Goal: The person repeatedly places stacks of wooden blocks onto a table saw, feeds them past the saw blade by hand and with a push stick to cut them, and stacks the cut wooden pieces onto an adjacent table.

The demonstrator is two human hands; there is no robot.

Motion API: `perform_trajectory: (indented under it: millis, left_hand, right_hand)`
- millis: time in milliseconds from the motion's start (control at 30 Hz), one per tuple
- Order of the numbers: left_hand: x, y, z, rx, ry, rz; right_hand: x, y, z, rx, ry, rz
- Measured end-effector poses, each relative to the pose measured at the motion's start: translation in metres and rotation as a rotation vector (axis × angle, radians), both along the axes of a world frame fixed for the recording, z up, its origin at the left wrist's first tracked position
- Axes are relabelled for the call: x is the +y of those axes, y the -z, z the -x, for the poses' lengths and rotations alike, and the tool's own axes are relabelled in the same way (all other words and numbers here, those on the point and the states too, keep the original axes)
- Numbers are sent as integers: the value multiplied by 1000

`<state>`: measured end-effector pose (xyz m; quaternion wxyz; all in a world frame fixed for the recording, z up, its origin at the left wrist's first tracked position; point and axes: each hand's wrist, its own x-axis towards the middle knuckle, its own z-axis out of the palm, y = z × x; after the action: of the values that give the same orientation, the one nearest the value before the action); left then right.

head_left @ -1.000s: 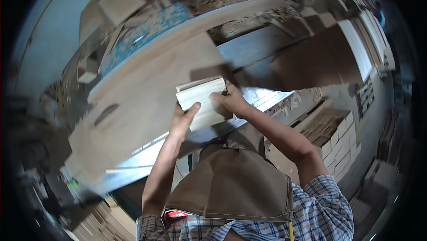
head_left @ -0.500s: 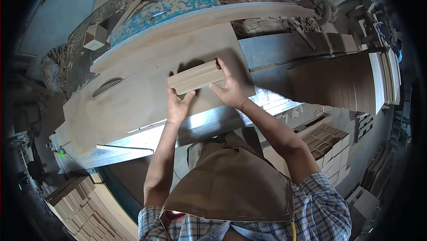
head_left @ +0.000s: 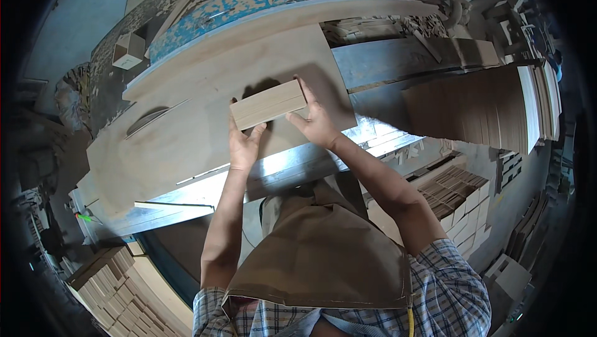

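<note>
A small stack of pale wooden boards point(head_left: 268, 105) is held between my two hands above a dusty tan panel point(head_left: 180, 141). My left hand point(head_left: 244, 145) grips the stack's left end, thumb at the near side and fingers round the end. My right hand point(head_left: 318, 125) clasps the right end in the same way. The boards' edges face up and sit nearly flush, with thin seams between them. Left of the stack, a circular saw blade point(head_left: 148, 119) stands up through a slot in the panel.
A long wooden fence point(head_left: 273, 19) crosses behind the panel, before a worn blue machine cover point(head_left: 224, 13). Brown sheets point(head_left: 466, 110) are stacked at the right. Cut boards are piled at the lower left point(head_left: 118, 287) and lower right point(head_left: 451, 194).
The boards in my hands have gone from uneven, stepped edges to a nearly even face. Both hands and the stack have shifted slightly to the left and away from me.
</note>
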<state>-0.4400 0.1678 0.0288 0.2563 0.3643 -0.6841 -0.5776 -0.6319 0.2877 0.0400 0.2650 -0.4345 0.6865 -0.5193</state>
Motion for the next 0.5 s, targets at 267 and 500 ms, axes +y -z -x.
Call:
perform_trajectory:
  millis: [267,500]
  left_hand:
    - [9,7,8,-65,-140,181]
    - [5,12,1,-18,-138,103]
  right_hand:
    - [-4,0,-8,44,53,-6]
    - [-7,-4,-14,-7,48,14]
